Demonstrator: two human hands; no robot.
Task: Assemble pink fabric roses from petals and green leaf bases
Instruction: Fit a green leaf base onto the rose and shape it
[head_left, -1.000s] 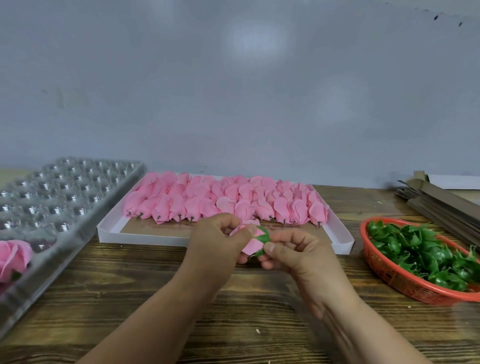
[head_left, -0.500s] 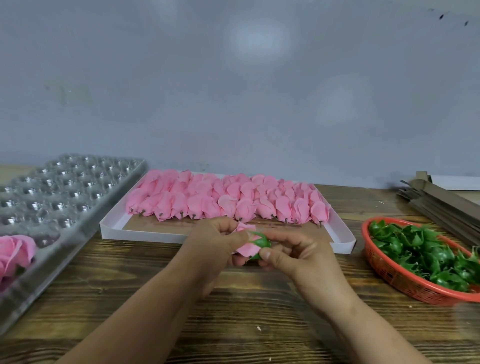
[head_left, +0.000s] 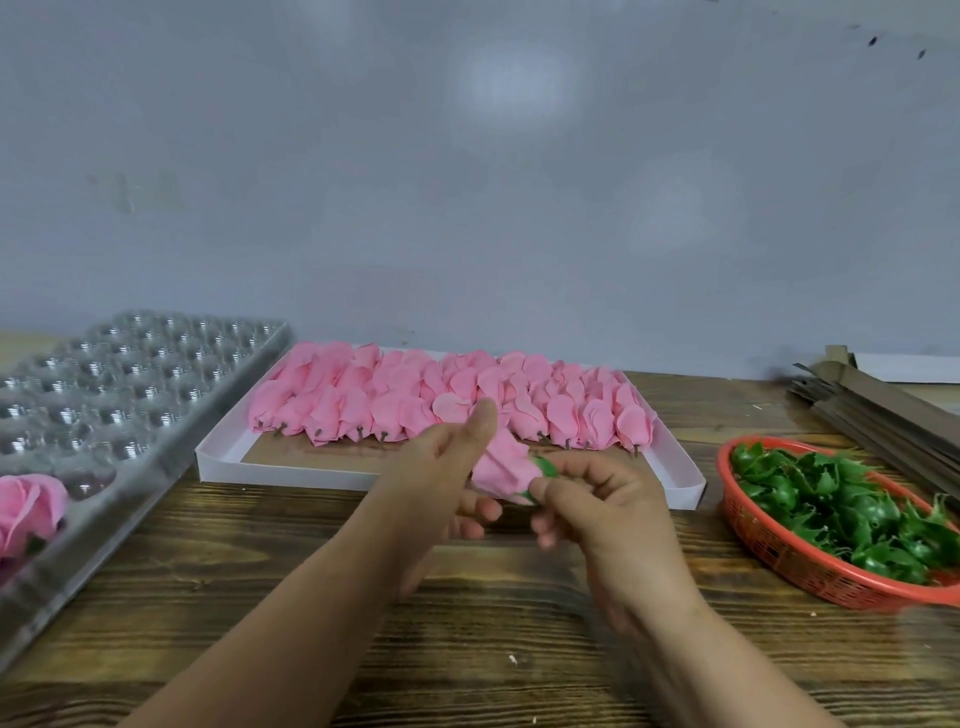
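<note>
Above the wooden table (head_left: 270, 582), my left hand (head_left: 441, 483) curls around the pink rose (head_left: 501, 470), thumb raised, while my right hand (head_left: 602, 499) pinches its green leaf base (head_left: 545, 467). To my right an orange basket (head_left: 779, 556) holds green leaf bases (head_left: 841, 499). Beyond my hands, a white tray (head_left: 228, 462) carries rows of pink petal bundles (head_left: 447, 405). Left, a clear mold tray (head_left: 130, 395) holds one finished rose (head_left: 28, 509).

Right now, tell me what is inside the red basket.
The red basket holds a heap of green leaf bases. Whatever lies beneath the heap, and the basket's floor, is covered.
</note>
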